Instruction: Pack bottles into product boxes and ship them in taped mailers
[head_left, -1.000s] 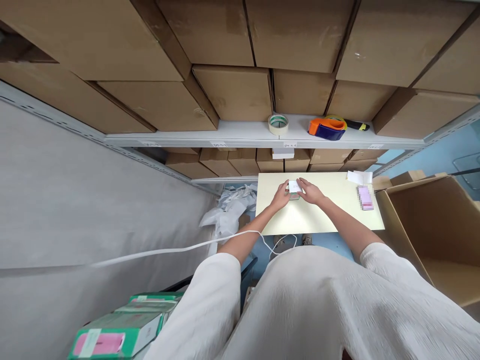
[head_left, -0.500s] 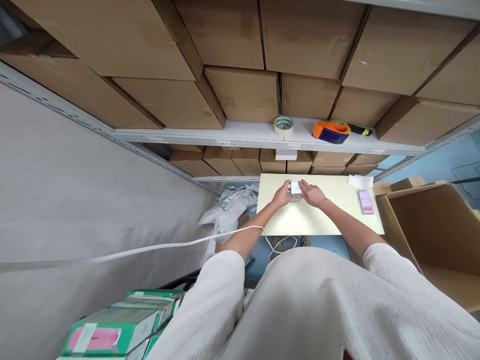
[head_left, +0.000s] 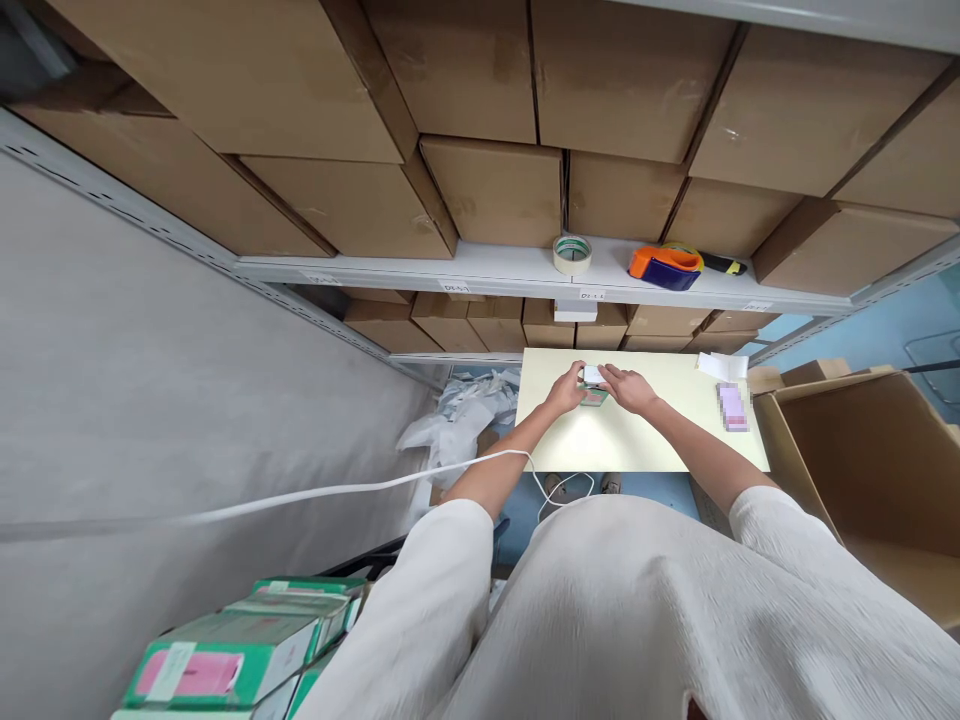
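Over the pale table (head_left: 622, 445), a small white-and-green box (head_left: 593, 397) sits between my two hands. Its white top (head_left: 592, 375) faces me, and a green part shows below it. My left hand (head_left: 566, 388) grips the box's left side, thumb and fingers closed around the edge. The fingers of my right hand (head_left: 628, 388) press together on the right side and top of the same box. Fine print on it is too small to read.
A pink-purple pack (head_left: 732, 407) and a white paper piece (head_left: 721, 366) lie at the table's right. An open carton (head_left: 862, 470) stands beside it. Tape (head_left: 572, 255) and an orange-blue tape dispenser (head_left: 666, 266) rest on the shelf. A white cable (head_left: 360, 488) crosses my left arm.
Slightly more of the green part shows below the white top, which looks tilted a little. Both hands stay in nearly the same place; the view has shifted slightly.
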